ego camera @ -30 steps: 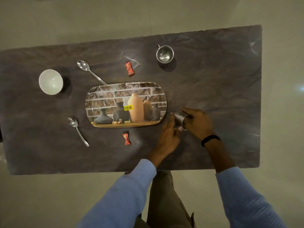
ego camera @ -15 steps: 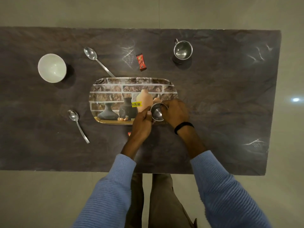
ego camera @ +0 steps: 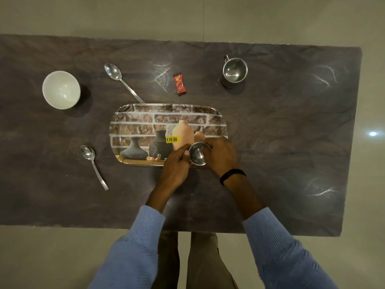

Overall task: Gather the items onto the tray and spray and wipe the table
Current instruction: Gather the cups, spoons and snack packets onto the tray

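desk (ego camera: 291, 126): dark veined stone slab lying across the view | floor (ego camera: 83, 15): pale glossy tiles showing around the desk | seam (ego camera: 203, 17): running beyond the desk's far edge | glare (ego camera: 373, 133): shining on the floor right of the desk
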`<state>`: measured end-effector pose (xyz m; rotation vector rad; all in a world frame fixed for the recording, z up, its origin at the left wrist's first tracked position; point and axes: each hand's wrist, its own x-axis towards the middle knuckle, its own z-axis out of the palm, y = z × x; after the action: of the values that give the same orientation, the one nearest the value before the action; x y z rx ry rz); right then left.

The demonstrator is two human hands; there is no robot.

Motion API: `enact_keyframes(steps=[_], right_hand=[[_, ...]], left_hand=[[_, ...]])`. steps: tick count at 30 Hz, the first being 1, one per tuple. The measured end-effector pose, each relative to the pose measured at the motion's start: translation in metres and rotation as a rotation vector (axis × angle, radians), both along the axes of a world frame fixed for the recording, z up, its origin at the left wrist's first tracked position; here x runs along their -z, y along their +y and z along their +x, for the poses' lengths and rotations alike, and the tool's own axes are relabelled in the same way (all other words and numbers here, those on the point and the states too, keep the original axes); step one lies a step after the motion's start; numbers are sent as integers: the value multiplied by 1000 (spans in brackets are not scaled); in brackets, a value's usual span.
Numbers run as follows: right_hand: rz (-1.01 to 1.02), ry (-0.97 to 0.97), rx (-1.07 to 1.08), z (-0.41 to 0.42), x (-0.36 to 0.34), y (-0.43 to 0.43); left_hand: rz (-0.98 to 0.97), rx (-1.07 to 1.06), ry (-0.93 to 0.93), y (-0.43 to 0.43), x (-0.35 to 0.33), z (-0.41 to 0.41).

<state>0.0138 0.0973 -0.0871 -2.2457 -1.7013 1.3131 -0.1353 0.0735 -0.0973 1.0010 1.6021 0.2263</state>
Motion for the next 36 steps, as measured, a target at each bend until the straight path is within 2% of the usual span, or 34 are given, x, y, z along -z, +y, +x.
enact_keyframes(steps=[3,6,8,10,13,18,21,23,28,36], right_hand=[[-18,69,0,17,-17,9],[49,57,101,46,-30,35],[108,10,188,66,-30,64],[183,2,256,84,-23,100],[242,34,280,100,-13,149],[129,135,218,103,2,188],[139,116,204,100,8,185],[163,111,247,94,5,176],[168,153,496,64,-14,128],[-62,310,641,15,-33,56]], left_hand=[[37,4,64,12,-16,0],[106,-69,154,40,-33,4],[161,-122,106,76,-36,13],[178,-86,17,118,-28,27],[111,-26,-70,173,-4,55],[33,73,-136,217,6,96],[48,84,-141,216,7,97],[135,136,-123,212,3,91],[323,216,-161,182,-20,67],[273,252,-148,117,-27,3]])
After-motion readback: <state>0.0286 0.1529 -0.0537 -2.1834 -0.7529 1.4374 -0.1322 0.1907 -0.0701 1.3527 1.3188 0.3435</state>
